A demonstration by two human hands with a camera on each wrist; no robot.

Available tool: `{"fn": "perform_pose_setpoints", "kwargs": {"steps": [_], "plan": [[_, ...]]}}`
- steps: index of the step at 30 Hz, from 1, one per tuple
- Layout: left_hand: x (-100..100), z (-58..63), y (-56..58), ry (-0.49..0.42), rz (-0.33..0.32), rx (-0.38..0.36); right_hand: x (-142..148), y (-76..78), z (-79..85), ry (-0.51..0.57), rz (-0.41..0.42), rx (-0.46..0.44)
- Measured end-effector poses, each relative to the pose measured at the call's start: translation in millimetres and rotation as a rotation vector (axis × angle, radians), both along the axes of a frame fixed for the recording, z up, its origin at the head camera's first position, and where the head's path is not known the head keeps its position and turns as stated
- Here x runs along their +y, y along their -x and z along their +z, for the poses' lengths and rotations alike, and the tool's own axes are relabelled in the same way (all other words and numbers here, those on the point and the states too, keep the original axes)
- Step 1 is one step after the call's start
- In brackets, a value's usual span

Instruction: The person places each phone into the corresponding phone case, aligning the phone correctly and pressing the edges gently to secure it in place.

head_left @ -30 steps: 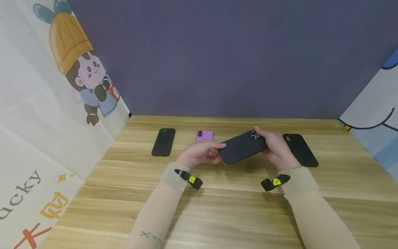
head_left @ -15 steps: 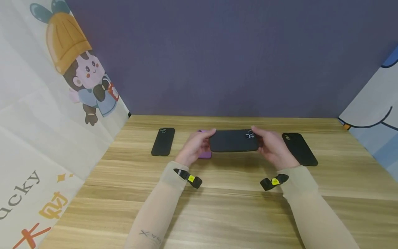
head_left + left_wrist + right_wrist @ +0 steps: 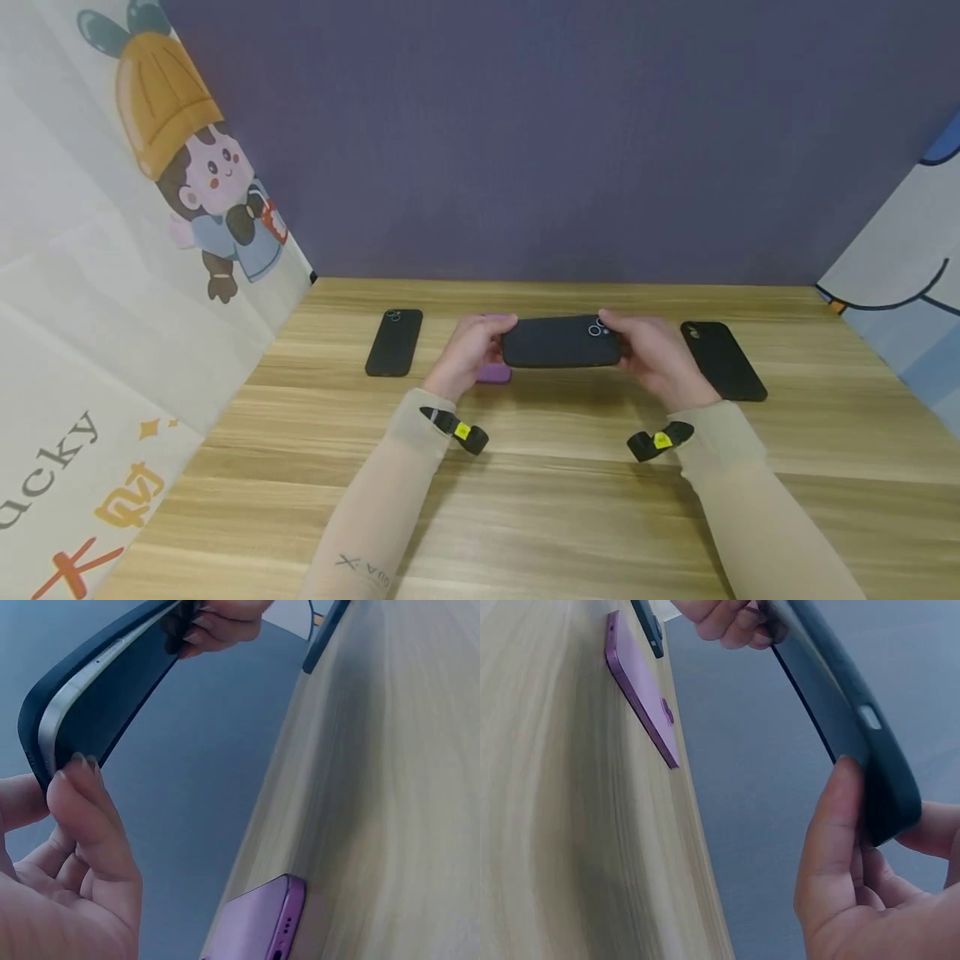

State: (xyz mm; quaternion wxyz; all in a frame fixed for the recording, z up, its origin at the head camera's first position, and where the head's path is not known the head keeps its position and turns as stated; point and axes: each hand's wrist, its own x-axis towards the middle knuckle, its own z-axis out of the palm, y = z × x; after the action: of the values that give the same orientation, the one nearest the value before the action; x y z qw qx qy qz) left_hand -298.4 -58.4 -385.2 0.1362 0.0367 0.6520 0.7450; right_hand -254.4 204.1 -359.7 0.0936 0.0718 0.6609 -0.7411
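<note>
A phone in a black case (image 3: 555, 343) is held level above the table, camera side up, its camera rings at the right end. My left hand (image 3: 467, 354) pinches the left end between thumb and fingers; my right hand (image 3: 660, 354) grips the right end. In the left wrist view, the phone's silver edge (image 3: 82, 686) stands out of the case (image 3: 34, 712) along one long side. At the other end, the right wrist view has the case wall (image 3: 892, 776) wrapping the corner by my right fingers (image 3: 832, 825).
On the wooden table (image 3: 555, 500), a purple phone (image 3: 495, 374) lies partly hidden under my left hand. A black phone (image 3: 393, 342) lies at the left, a black phone case (image 3: 724, 360) at the right. A dark panel (image 3: 562, 142) stands behind.
The phone in its case has turned from slanted to level and shifted left. My left hand has moved up from its lower corner to grip the left end. The purple phone is now more covered.
</note>
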Motion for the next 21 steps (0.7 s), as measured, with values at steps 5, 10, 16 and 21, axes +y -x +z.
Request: {"fn": "perform_pose_setpoints", "kwargs": {"steps": [5,10,16,21], "plan": [[0.0,0.0,-0.5,-0.007,0.009,-0.005,0.4,-0.3,-1.8,-0.006,0.015,-0.001],[0.3,0.5,-0.2,-0.018,0.004,-0.005,0.2,-0.9,-0.1,0.056,-0.002,-0.014],[0.0,2.0,0.1,-0.044,0.033,-0.009,-0.1,-1.0,2.5,0.083,0.028,-0.022],[-2.4,2.4,0.7,-0.061,0.078,-0.022,1.3,-0.2,1.6,0.037,0.122,-0.022]]}}
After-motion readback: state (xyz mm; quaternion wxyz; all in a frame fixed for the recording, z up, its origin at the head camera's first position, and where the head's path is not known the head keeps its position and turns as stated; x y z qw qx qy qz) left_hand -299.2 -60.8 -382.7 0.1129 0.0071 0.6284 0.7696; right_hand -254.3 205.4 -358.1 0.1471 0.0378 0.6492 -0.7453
